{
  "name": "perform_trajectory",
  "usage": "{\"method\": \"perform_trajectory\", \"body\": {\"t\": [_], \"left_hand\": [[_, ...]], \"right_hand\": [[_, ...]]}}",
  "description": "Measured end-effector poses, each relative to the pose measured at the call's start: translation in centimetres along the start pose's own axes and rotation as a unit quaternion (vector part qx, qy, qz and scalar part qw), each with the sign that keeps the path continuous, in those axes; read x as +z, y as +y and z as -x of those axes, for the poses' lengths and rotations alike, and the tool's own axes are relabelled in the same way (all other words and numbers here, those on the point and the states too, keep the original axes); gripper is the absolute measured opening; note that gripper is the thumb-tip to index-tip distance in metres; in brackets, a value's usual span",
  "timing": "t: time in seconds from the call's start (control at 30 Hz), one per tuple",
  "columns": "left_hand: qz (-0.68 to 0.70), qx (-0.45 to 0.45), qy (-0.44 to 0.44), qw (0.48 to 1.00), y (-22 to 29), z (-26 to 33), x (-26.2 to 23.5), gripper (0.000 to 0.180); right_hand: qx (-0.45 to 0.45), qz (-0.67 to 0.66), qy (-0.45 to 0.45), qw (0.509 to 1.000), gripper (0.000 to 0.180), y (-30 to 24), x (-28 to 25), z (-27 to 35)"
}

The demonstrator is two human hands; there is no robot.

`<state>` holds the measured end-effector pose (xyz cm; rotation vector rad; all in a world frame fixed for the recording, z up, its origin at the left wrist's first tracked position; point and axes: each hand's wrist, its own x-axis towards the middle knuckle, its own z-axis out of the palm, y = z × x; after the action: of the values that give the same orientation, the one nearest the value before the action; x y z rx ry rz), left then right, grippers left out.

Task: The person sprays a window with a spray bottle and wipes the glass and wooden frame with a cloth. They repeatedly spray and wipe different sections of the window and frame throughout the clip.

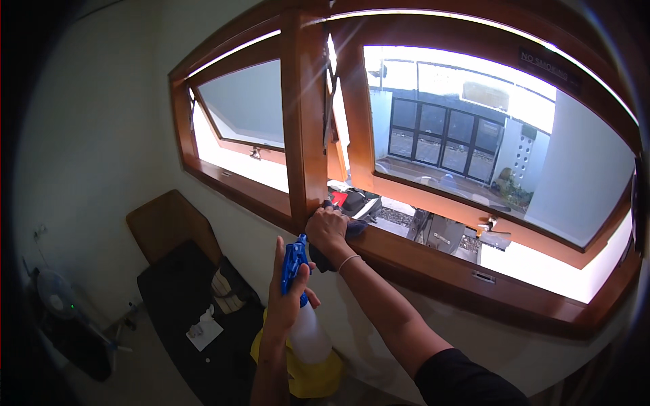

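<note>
Near the centre of the frame, the left hand (288, 298) is wrapped around a spray bottle with a blue trigger head and a whitish translucent plastic body (311, 335). The bottle stands slightly tilted, its blue head up, just below the right hand. The right hand (328, 229), with a thin pale band (349, 260) at its wrist, is closed over a dark, soft cloth (356, 229). It presses the cloth onto the glossy reddish-brown wooden window sill (413, 265), beside the foot of a thick reddish-brown wooden post (303, 122). Part of the cloth hangs below the sill.

At the upper right, a large wood-framed glass sash (467, 128) is swung outward; a smaller wood-framed sash (240, 101) does likewise at upper left of centre. A bright yellow object (315, 379), its kind unclear, is partly behind the bottle at the bottom centre. At the lower left, a black-covered bench (169, 291) carries a white sheet of paper (205, 335).
</note>
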<state>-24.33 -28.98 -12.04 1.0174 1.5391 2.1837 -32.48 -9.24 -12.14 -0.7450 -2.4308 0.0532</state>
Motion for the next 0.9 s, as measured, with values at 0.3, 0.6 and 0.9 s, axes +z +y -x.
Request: {"method": "perform_trajectory", "body": {"t": [0.3, 0.6, 0.9], "left_hand": [[0.051, -0.028, -0.049, 0.997, 0.5, 1.8, 3.8, 0.072], [0.069, -0.019, -0.133, 0.988, 2.9, 6.7, 13.4, 0.076], [0.148, -0.063, -0.279, 0.947, 2.5, 15.0, 28.6, 0.079]], "right_hand": [[0.007, -0.032, -0.042, 0.999, 0.038, 4.7, -4.3, 2.0], [0.065, 0.019, -0.087, 0.994, 0.041, 16.9, -15.0, 12.2], [0.132, 0.095, -0.023, 0.986, 0.034, 34.5, -29.9, 29.8]]}}
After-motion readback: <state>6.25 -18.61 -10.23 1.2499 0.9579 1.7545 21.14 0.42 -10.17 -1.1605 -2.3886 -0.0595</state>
